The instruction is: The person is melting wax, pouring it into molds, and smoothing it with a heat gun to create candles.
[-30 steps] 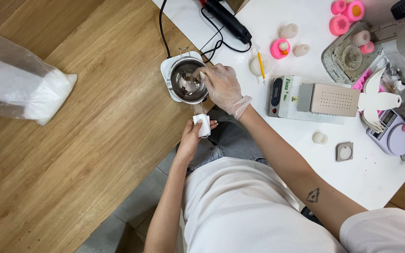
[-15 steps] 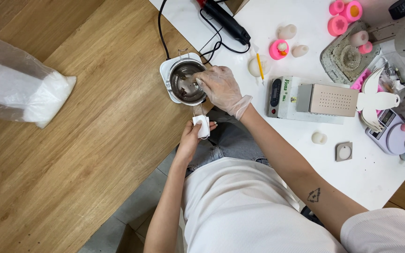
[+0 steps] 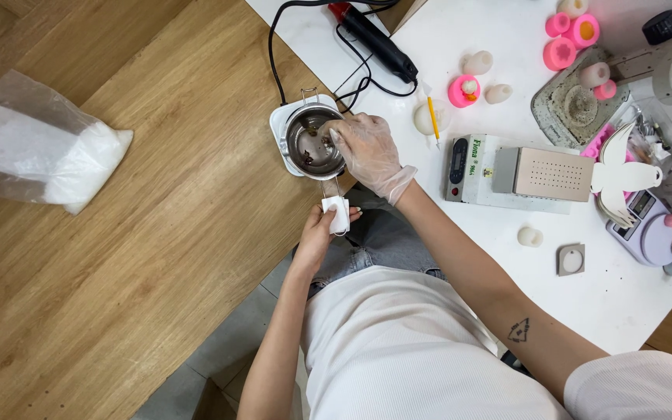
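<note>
Pot (image 3: 314,145): small steel one, sitting on a white hotplate (image 3: 281,124) at the seam where the wood table (image 3: 141,233) meets the white table (image 3: 460,257). Dark bits lie scattered on its bottom. Its wire handle runs toward you, off the table edge.

Your right hand (image 3: 367,152), in a clear glove, is over the pot's near rim, fingers curled and dipping inside. Whether they pinch anything there, you cannot tell from this view.

Your left hand (image 3: 319,233), bare, is closed on the end of the handle through a white pad (image 3: 337,211), thumb on top.

Behind the pot: a black heat gun (image 3: 379,40), its cord (image 3: 274,39) looping past the hotplate.

Just right of your gloved hand: a round white cast (image 3: 425,117) with a yellow pencil (image 3: 432,109) lying across it.

Farther right: a grey box (image 3: 507,171) with a perforated metal top. Beyond it, pink moulds (image 3: 565,35), some with white casts in them, and a grimy tray (image 3: 577,97).

Far right edge: a white bird cutout (image 3: 624,163) and a lilac scale (image 3: 647,225).

Near you on the white table: a small white cast (image 3: 530,236) and a grey square mould (image 3: 571,259).

Far left on the wood: a clear bag (image 3: 36,152) of white granules, well apart from the pot.
</note>
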